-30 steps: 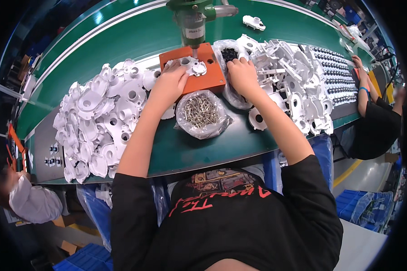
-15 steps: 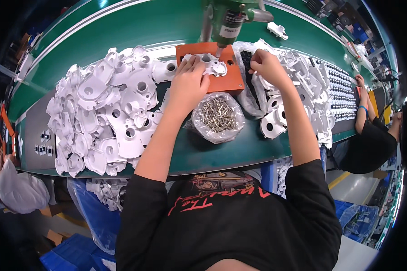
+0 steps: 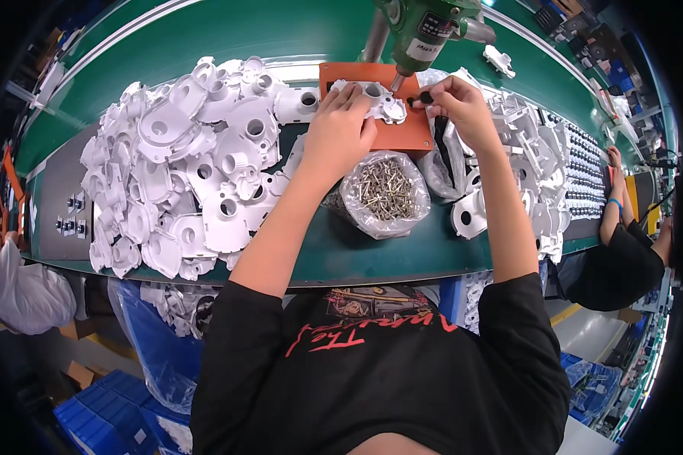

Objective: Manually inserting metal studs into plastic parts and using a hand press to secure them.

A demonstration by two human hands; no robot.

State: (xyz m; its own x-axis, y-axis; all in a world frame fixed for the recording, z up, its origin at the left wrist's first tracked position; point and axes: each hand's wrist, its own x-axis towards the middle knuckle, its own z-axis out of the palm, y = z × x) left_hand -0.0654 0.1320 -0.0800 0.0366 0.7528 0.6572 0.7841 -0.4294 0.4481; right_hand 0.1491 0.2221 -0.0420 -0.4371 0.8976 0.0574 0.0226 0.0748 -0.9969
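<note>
A white plastic housing (image 3: 389, 110) lies on the orange fixture block (image 3: 404, 138). My left hand (image 3: 340, 130) is closed over its left side, with the fingers on top and the thumb near its front edge. Between the thumb and fingertips of my right hand (image 3: 467, 110) is a small round black part (image 3: 426, 98), held just right of the housing, over the block's right side. The green powered driver head (image 3: 429, 34) hangs above, its metal tip close to the housing's far right. Behind my right hand lies a clear bag (image 3: 442, 163) with black parts.
An open bag of metal screws (image 3: 385, 191) sits in front of the block. White housings are heaped at left (image 3: 167, 174) and right (image 3: 520, 136). Rows of small black-and-silver parts (image 3: 584, 174) lie farther right, beside another person's arm (image 3: 615, 197).
My right hand has come from the bag of black parts to the block, a small black part now showing in its fingertips. My left hand stays on the housing. The whole view has shifted slightly.
</note>
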